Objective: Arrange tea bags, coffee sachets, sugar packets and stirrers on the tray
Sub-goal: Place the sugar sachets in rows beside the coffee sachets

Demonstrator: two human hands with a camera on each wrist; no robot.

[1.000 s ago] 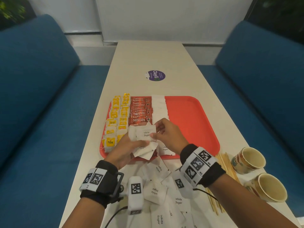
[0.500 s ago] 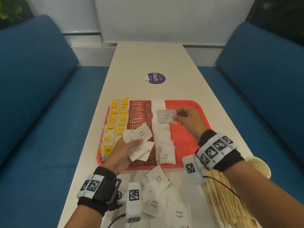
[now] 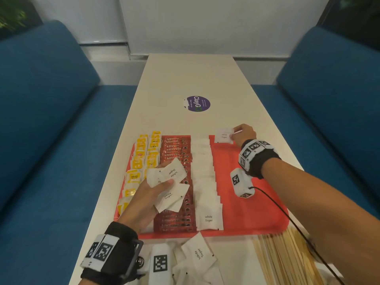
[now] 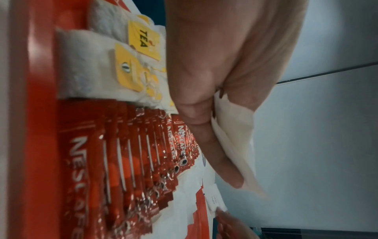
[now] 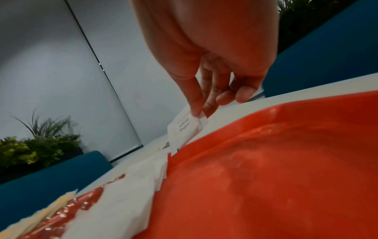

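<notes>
A red tray [image 3: 250,194] holds rows of yellow tea bags [image 3: 141,159], red coffee sachets [image 3: 176,153] and a column of white sugar packets [image 3: 205,182]. My right hand [image 3: 243,133] pinches one sugar packet [image 3: 224,136] at the tray's far edge, right of the sugar column; the right wrist view shows that packet [image 5: 184,129] hanging from thumb and fingers just over the rim [image 5: 266,111]. My left hand [image 3: 148,194] holds several sugar packets [image 3: 170,173] above the coffee row, seen edge-on in the left wrist view [image 4: 233,145]. Wooden stirrers [image 3: 285,258] lie on the table right of the tray's near corner.
Loose sugar packets [image 3: 197,256] lie on the table in front of the tray. A purple round sticker [image 3: 197,103] is on the far tabletop. Blue sofas [image 3: 47,120] flank the narrow table on both sides. The tray's right half is bare red.
My right hand took one sugar packet from the left hand's stack and carried it up and right to the tray's far edge. The left hand stayed over the coffee row.
</notes>
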